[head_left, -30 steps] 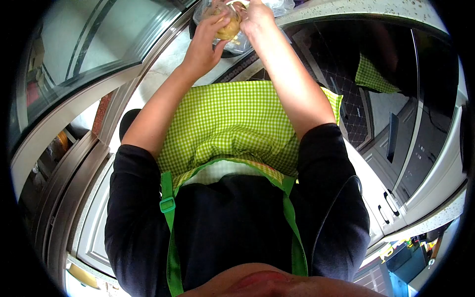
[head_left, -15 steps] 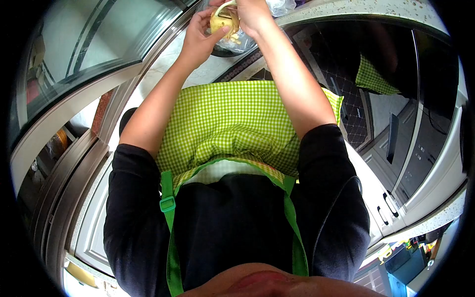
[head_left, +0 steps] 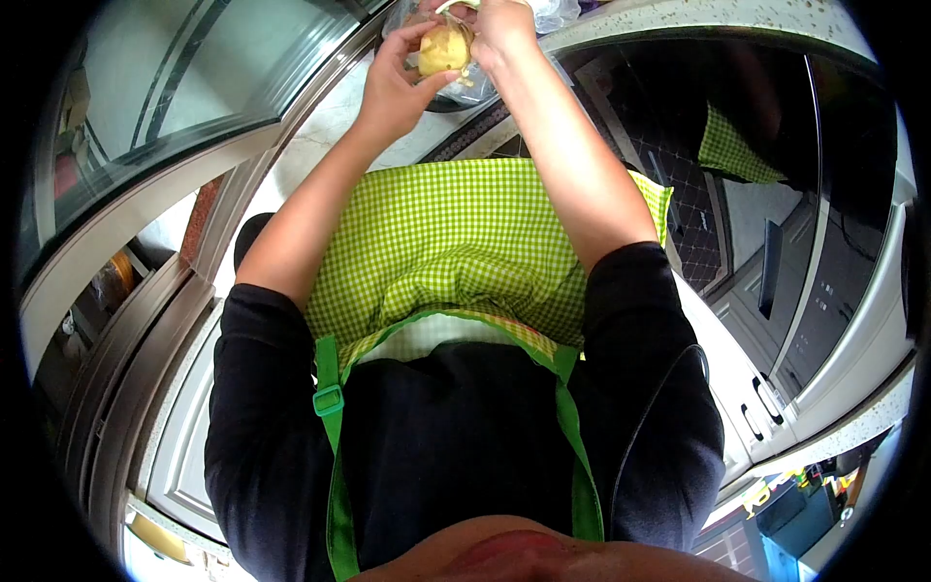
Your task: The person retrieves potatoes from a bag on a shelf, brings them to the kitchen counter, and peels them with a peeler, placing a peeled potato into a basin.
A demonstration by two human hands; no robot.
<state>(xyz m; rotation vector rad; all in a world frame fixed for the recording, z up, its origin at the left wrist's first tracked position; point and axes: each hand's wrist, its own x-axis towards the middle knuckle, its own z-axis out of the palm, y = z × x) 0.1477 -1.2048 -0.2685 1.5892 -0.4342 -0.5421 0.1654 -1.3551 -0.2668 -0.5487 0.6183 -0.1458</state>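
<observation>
Apron: green-and-white checked cloth apron with plain green straps (head_left: 446, 223), worn over a black top; the landmark for the places below.
Black panel: large glossy black panel (head_left: 756, 87), right of the apron, mirroring a patch of its checks.
Window: clear glass pane in a pale frame (head_left: 194, 107), left of the apron and farther out.
Plastic: crumpled clear plastic sheet (head_left: 475, 92), just beyond the apron's far edge, under the hands.
Left hand: bare left hand (head_left: 396, 85), beyond the apron's far edge, fingers and thumb curled round the potato, grasping it.
Right hand: bare right hand (head_left: 504, 34), beyond the apron, closed around the tool.
Potato: roundish, yellow, partly peeled potato (head_left: 441, 53), above the plastic, beyond the apron.
Tool: slim, white, curved tool (head_left: 458, 4), farthest from the apron, mostly hidden by the right hand.
</observation>
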